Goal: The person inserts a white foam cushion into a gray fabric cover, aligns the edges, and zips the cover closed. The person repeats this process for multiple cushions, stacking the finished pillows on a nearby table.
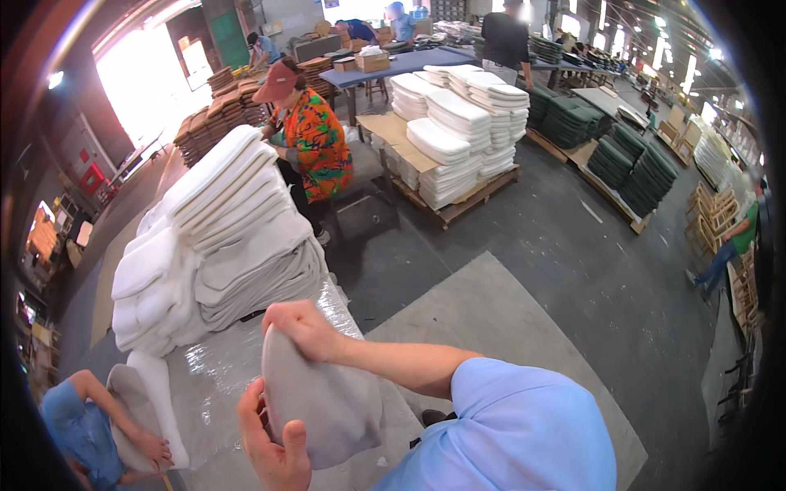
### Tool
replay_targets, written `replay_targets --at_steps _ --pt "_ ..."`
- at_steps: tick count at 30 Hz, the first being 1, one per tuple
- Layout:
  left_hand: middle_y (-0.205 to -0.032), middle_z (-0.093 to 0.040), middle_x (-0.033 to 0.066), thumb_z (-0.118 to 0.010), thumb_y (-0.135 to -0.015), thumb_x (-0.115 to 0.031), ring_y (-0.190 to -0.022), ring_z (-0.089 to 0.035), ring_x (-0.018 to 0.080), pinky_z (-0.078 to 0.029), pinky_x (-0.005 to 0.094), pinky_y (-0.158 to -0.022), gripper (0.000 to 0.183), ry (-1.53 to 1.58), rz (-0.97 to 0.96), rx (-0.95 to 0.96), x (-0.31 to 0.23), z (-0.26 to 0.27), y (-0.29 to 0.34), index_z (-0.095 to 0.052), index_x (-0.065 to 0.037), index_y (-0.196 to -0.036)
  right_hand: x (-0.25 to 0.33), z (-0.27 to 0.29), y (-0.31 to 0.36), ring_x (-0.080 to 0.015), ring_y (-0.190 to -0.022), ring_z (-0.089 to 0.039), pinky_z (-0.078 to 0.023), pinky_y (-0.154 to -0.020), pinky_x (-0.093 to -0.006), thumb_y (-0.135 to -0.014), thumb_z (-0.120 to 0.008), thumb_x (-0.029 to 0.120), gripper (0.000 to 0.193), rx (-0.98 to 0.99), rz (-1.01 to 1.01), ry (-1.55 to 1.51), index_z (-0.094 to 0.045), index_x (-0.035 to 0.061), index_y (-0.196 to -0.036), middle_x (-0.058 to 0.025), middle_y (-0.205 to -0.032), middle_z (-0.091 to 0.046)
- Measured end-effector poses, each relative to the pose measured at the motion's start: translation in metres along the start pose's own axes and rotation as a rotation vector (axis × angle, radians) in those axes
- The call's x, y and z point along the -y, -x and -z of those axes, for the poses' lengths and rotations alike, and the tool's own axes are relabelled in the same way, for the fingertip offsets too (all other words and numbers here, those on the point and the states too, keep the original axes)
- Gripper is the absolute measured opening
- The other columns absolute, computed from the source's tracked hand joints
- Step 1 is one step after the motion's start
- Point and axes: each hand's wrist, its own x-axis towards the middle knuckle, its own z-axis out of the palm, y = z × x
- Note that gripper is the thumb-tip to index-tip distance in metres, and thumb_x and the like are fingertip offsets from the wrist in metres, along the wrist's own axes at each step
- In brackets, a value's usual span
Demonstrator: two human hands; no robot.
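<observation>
A grey cushion cover (319, 401) hangs upright over the table in front of me, its cloth smooth and curved along the top edge. My right hand (304, 329) is closed on its upper edge, fingers bent over the cloth. Lower down, my left hand (277, 438) grips the left side, with the thumb in front and the fingertips partly hidden behind the cloth. Just beyond, a pile of folded grey covers (262, 282) lies on the plastic-wrapped table (221, 385). White foam pads (217, 192) are stacked on and beside that pile.
At the lower left, a co-worker in blue (82, 421) handles a grey cover and a white pad. Past the stack sits a person in a patterned shirt (319, 135). A pallet (446, 214) of white pads and dark green cushion stacks (630, 168) stand farther off.
</observation>
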Motion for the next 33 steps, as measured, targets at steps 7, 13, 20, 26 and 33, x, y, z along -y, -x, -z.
replay_targets --at_steps 7,13,20,26,33 --pt "-0.15 -0.051 0.0353 -0.072 -0.099 -0.032 -0.138 -0.051 0.0511 -0.042 0.05 -0.114 0.073 -0.489 0.192 0.072 -0.042 -0.012 -0.008 -0.043 0.005 -0.155 0.027 -0.011 0.012 -0.028 -0.064 -0.052 -0.045 -0.062 -0.0406 -0.113 -0.047 0.043 0.052 0.025 0.219 0.133 -0.06 0.0019 -0.083 -0.0128 -0.068 -0.054" --pt "-0.153 -0.049 0.0355 -0.071 -0.099 -0.03 -0.14 -0.05 0.0522 -0.04 0.052 -0.117 0.075 -0.61 0.179 0.084 -0.027 -0.003 0.013 -0.041 0.004 -0.158 -0.023 -0.002 0.046 -0.0402 -0.074 -0.058 -0.048 -0.069 -0.0426 -0.114 -0.036 0.039 0.051 -0.054 0.143 0.251 -0.057 0.0017 -0.086 -0.0179 -0.079 -0.059" --pt "-0.155 -0.047 0.0338 -0.071 -0.099 -0.03 -0.141 -0.049 0.0493 -0.038 0.052 -0.118 0.076 -0.581 0.233 0.046 -0.009 0.013 0.049 -0.04 0.003 -0.16 -0.086 0.028 0.11 -0.0444 -0.08 -0.059 -0.049 -0.075 -0.0482 -0.111 -0.038 0.03 0.041 -0.109 0.05 0.461 -0.057 0.0004 -0.09 -0.0204 -0.084 -0.059" --pt "-0.154 -0.048 0.0328 -0.077 -0.095 -0.033 -0.142 -0.049 0.0433 -0.038 0.051 -0.118 0.084 -0.528 0.283 -0.039 0.023 0.039 0.112 -0.039 0.001 -0.161 -0.108 0.04 0.144 -0.0451 -0.082 -0.059 -0.048 -0.075 -0.0513 -0.107 -0.039 0.023 0.033 -0.111 0.043 0.61 -0.053 0.0016 -0.086 -0.0227 -0.085 -0.056" --pt "-0.146 -0.051 0.0231 -0.081 -0.094 -0.045 -0.132 -0.056 0.0319 -0.046 0.0441 -0.11 0.09 -0.18 0.328 -0.282 0.043 0.047 0.2 -0.038 0.008 -0.153 -0.112 0.021 0.157 -0.0428 -0.073 -0.06 -0.049 -0.071 -0.0506 -0.105 -0.045 0.027 0.037 -0.105 -0.034 0.524 -0.058 0.0041 -0.079 -0.0188 -0.075 -0.058"
